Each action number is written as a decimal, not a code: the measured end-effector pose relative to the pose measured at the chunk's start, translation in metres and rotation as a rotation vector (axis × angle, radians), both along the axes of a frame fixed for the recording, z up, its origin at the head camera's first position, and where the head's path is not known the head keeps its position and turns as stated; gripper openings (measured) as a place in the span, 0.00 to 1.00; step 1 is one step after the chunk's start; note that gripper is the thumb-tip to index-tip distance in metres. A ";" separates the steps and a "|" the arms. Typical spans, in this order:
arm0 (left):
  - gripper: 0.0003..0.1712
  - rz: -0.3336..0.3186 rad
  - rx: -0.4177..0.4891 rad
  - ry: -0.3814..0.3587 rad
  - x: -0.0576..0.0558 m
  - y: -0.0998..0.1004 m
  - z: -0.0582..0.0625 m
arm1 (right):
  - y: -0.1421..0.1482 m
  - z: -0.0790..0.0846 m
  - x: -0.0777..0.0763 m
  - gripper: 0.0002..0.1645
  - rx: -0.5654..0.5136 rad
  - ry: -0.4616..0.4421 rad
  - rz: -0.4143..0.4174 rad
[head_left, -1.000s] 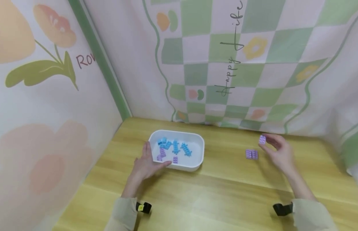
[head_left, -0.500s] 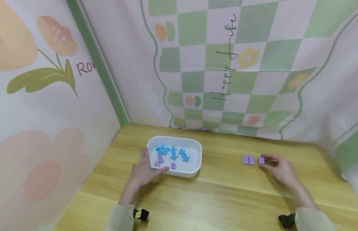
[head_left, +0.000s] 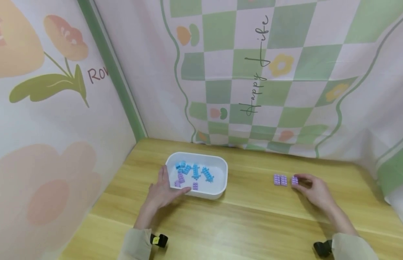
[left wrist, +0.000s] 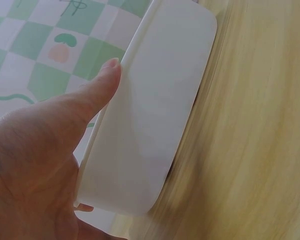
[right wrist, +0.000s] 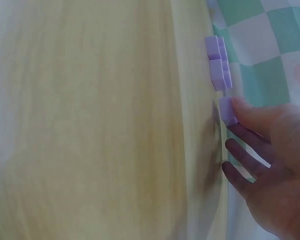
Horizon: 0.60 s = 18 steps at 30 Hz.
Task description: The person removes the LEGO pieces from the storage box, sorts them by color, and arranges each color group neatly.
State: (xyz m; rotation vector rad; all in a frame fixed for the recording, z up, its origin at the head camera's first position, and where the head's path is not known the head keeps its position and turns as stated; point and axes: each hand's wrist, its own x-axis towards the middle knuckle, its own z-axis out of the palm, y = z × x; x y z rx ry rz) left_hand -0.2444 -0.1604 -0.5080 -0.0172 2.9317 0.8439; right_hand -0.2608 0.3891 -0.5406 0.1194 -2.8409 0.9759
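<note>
One brick (head_left: 294, 180) is pinched by the right hand (head_left: 314, 192); the left hand (head_left: 160, 193) seemingly grips the tray's (head_left: 206, 196) near-left corner. Bumping could skew neighbouring bricks (head_left: 277, 180).

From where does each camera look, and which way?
Head: on the head, facing forward and down at table and tray; left hand and right hand show.
Left wrist: on that wrist, facing the tray's side; left hand shows.
Right wrist: on that wrist, facing three bricks; right hand shows.
Head and right wrist share these bricks.
</note>
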 end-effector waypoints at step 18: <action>0.84 0.004 0.006 0.000 0.002 0.001 0.001 | -0.053 0.031 -0.007 0.42 -0.101 0.139 0.135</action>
